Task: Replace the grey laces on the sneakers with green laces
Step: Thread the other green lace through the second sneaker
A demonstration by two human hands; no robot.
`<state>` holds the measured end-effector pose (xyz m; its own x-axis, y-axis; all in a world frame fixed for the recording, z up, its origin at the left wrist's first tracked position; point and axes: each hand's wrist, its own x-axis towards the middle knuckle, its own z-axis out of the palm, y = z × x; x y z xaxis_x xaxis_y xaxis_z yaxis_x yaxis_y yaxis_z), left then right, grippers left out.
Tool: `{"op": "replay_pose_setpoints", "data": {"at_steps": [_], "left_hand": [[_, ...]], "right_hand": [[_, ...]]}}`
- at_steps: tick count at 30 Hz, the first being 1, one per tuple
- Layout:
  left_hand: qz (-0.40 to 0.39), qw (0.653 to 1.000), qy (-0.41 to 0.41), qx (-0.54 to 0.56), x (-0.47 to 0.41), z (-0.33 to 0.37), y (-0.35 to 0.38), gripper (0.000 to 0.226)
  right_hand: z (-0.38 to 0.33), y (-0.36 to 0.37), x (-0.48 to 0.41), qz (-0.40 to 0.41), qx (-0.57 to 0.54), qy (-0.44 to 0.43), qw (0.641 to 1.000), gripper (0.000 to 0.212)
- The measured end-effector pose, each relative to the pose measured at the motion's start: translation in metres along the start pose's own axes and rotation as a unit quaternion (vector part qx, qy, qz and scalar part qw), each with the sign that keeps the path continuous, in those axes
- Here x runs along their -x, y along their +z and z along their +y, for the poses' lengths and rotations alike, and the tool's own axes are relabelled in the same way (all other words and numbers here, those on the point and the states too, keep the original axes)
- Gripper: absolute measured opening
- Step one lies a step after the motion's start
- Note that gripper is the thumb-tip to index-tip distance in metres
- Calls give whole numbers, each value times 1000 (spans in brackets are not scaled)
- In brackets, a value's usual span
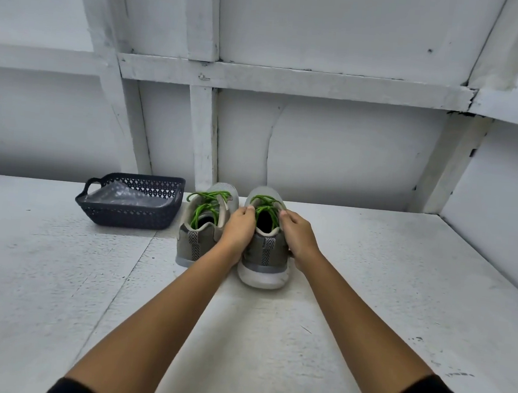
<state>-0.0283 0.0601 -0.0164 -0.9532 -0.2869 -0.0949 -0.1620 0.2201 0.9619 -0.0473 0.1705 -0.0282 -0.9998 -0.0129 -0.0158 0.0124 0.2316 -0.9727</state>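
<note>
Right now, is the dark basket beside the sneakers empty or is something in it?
Not empty. The basket holds crinkled clear plastic, visible through its open top. Whether anything lies beneath it, I cannot tell.

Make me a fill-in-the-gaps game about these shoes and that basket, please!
1. The left hand and right hand hold the sneaker on the ____ side.
2. Its laces are coloured ____.
3. The basket stands to the ____ of the other sneaker.
Missing words: right, green, left.
</note>
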Motion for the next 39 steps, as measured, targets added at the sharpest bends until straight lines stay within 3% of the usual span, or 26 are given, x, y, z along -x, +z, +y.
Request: {"op": "replay_pose_setpoints", "data": {"at_steps": [4,7,11,17,21,24,27,31,39], "left_hand": [[20,994,92,-62,13,11,-5,38],[64,963,211,-155,25,19,-21,35],[154,926,289,-188,33,20,-56,28],[233,944,209,-104,35,-29,-76,42],[195,953,224,-57,44,-58,-65,61],[186,959,208,-59,42,-75,-64,88],[194,972,119,-63,47,-81,-62,106],[193,975,98,-53,52,-90,-60,87],[213,973,86,-20,47,-83,-63,75]], "right_hand": [[0,2,3,-15,-3,-4,1000,32],[4,0,9,-15,-11,-21,1000,28],[5,-2,19,-10,-17,-49,999,30],[14,10,43,8,-64,-135,989,54],[32,24,55,58,-12,-161,985,93],[40,32,60,94,55,-130,985,114],[45,36,63,123,97,-117,981,115],[56,45,64,180,129,-108,969,104],[53,58,57,225,131,-104,960,97]]}}
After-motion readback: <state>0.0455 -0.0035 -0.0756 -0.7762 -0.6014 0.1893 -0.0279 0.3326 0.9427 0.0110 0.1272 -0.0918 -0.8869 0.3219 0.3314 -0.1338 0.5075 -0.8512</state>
